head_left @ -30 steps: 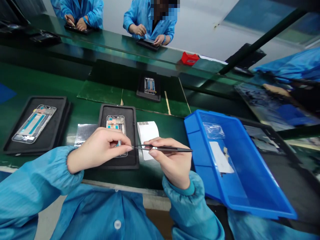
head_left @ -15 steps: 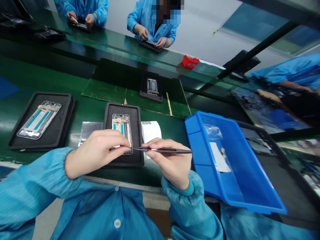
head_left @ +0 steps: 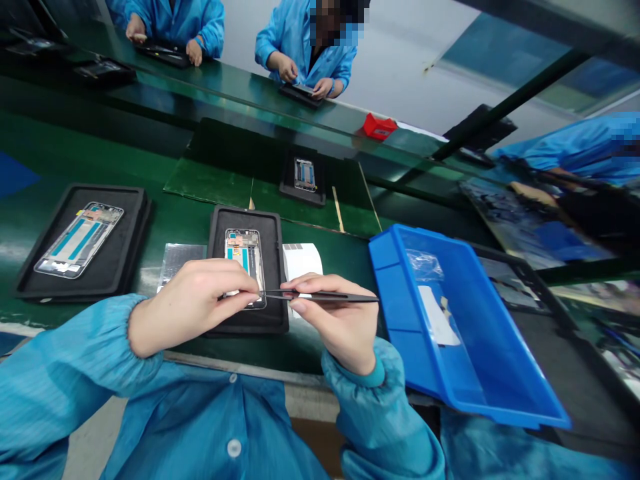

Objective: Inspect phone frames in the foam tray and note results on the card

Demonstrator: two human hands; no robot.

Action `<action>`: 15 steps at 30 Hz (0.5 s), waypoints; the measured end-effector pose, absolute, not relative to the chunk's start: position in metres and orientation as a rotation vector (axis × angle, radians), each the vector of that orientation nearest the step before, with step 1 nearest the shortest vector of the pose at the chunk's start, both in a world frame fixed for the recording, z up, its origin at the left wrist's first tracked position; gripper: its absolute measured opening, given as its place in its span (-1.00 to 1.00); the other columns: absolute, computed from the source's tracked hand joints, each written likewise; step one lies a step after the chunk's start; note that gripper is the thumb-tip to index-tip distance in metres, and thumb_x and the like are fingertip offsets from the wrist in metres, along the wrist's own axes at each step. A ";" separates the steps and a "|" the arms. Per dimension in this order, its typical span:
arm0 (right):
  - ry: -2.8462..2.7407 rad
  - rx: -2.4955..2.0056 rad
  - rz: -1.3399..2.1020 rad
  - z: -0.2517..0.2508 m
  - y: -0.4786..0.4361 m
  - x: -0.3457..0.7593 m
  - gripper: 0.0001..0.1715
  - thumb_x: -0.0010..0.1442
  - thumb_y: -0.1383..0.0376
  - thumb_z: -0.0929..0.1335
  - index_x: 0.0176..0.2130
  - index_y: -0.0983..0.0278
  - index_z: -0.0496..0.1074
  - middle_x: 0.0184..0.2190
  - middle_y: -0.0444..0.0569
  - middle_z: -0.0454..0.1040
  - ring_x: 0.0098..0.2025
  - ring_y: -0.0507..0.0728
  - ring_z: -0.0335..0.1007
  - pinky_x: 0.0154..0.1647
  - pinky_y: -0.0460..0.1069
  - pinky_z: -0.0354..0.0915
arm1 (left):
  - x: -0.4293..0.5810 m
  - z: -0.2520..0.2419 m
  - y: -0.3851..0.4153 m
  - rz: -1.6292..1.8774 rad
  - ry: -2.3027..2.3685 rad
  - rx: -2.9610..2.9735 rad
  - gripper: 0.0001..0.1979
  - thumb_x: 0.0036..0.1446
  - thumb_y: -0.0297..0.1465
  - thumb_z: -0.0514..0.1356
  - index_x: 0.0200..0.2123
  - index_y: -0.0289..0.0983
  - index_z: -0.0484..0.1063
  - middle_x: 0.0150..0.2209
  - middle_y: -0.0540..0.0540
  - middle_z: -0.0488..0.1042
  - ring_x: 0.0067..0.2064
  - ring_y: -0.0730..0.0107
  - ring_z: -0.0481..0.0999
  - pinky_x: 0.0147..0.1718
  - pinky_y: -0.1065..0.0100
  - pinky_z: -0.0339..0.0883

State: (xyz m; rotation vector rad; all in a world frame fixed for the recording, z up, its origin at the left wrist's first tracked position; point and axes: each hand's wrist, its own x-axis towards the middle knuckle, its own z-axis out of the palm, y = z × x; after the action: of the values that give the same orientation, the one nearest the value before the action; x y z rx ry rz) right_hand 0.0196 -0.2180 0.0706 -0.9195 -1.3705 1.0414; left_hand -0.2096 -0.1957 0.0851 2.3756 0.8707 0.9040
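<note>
My right hand (head_left: 340, 327) grips black tweezers (head_left: 325, 297) that lie level and point left. Their tips meet the pinched thumb and forefinger of my left hand (head_left: 193, 303); whatever small part sits between those fingers is too tiny to see. Both hands hover over a black tray (head_left: 273, 267) that carries a phone frame (head_left: 243, 257) with teal and orange parts. A white label sheet (head_left: 300, 260) lies just right of that tray.
A blue bin (head_left: 500, 360) with plastic film and paper stands at the right. A second black tray with a phone frame (head_left: 77, 240) rests at the left, a third (head_left: 303, 175) farther back. Two people in blue coats work across the green belt. A red box (head_left: 379, 125) sits beyond.
The view has shifted slightly; my hands stay together, with the tweezer tips still at my left fingertips. The far-left person's hands have moved apart.
</note>
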 end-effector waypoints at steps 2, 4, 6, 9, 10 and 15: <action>-1.372 -0.924 1.044 0.071 -0.218 0.020 -0.77 0.01 0.43 0.59 -0.31 0.14 0.65 -0.32 -0.08 0.71 -0.24 0.18 0.67 -0.14 0.06 0.59 | -0.210 0.085 -0.196 0.903 0.868 2.378 -0.87 0.32 -0.43 0.20 -0.27 -0.30 0.55 -0.31 -0.03 0.63 -0.29 0.45 0.58 -0.25 0.48 0.39; -1.372 -0.925 1.040 0.071 -0.218 0.020 -0.77 0.01 0.42 0.59 -0.31 0.14 0.65 -0.32 -0.08 0.71 -0.24 0.18 0.67 -0.14 0.07 0.59 | -0.210 0.085 -0.196 0.900 0.865 2.384 -0.87 0.32 -0.43 0.20 -0.27 -0.30 0.55 -0.31 -0.03 0.63 -0.29 0.45 0.58 -0.25 0.48 0.38; -1.370 -0.927 1.036 0.072 -0.217 0.020 -0.77 0.02 0.42 0.59 -0.31 0.14 0.65 -0.32 -0.08 0.71 -0.25 0.18 0.67 -0.14 0.06 0.60 | -0.209 0.085 -0.196 0.894 0.862 2.393 -0.87 0.32 -0.43 0.20 -0.27 -0.29 0.55 -0.31 -0.02 0.63 -0.29 0.45 0.58 -0.26 0.48 0.38; -1.367 -0.939 1.029 0.072 -0.217 0.020 -0.79 0.02 0.41 0.59 -0.32 0.14 0.64 -0.32 -0.08 0.71 -0.25 0.18 0.67 -0.14 0.07 0.60 | -0.209 0.084 -0.195 0.891 0.868 2.399 -0.87 0.32 -0.43 0.21 -0.27 -0.29 0.55 -0.31 -0.02 0.63 -0.29 0.45 0.58 -0.26 0.48 0.38; -1.368 -0.940 1.028 0.072 -0.217 0.020 -0.80 0.02 0.40 0.59 -0.32 0.14 0.64 -0.32 -0.07 0.71 -0.25 0.19 0.67 -0.15 0.07 0.60 | -0.209 0.084 -0.195 0.891 0.870 2.398 -0.87 0.32 -0.43 0.20 -0.27 -0.29 0.55 -0.31 -0.02 0.63 -0.29 0.45 0.58 -0.26 0.48 0.38; -1.376 -0.914 1.024 0.072 -0.217 0.021 -0.78 0.02 0.42 0.59 -0.31 0.13 0.65 -0.32 -0.08 0.71 -0.25 0.17 0.67 -0.14 0.06 0.60 | -0.209 0.084 -0.195 0.878 0.872 2.389 -0.86 0.32 -0.42 0.20 -0.26 -0.30 0.55 -0.31 -0.03 0.63 -0.29 0.45 0.58 -0.26 0.48 0.39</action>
State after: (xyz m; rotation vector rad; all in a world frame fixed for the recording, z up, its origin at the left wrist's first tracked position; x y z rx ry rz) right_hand 0.0211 -0.2171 0.0715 -0.9142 -1.3759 1.0240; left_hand -0.2093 -0.1948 0.0843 2.3888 0.8720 0.8784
